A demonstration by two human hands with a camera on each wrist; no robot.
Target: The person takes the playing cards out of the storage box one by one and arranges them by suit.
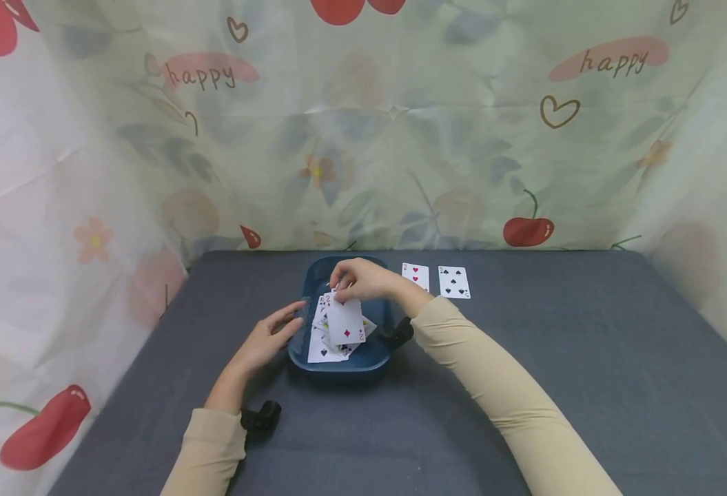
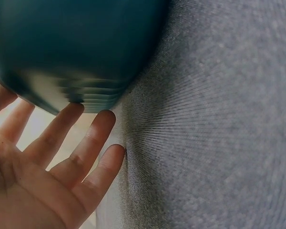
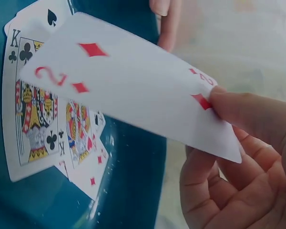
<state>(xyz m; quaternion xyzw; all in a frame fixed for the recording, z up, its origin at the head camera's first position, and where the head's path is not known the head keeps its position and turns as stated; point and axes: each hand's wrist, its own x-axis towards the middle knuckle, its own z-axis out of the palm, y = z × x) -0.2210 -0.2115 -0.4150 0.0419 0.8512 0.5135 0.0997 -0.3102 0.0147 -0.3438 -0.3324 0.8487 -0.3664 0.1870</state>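
Note:
My right hand point(image 1: 368, 277) pinches a two of diamonds playing card point(image 3: 133, 81) between thumb and fingers at one end, holding it over the blue plastic tray point(image 1: 338, 370). Loose cards lie overlapping in the tray; among them a king of clubs point(image 3: 34, 138) shows face up in the right wrist view, partly covered by the held card. At the tray's left side is my left hand point(image 1: 269, 342), its fingers spread and lightly bent. In the left wrist view its fingertips are right at the ribbed end wall of the tray point(image 2: 81, 43).
Two cards lie face up on the dark tabletop point(image 1: 555, 331) right of the tray: a hearts card point(image 1: 415, 273), partly behind my right forearm, and a spades card point(image 1: 454, 282). A printed curtain point(image 1: 394, 151) hangs behind the table and along both sides.

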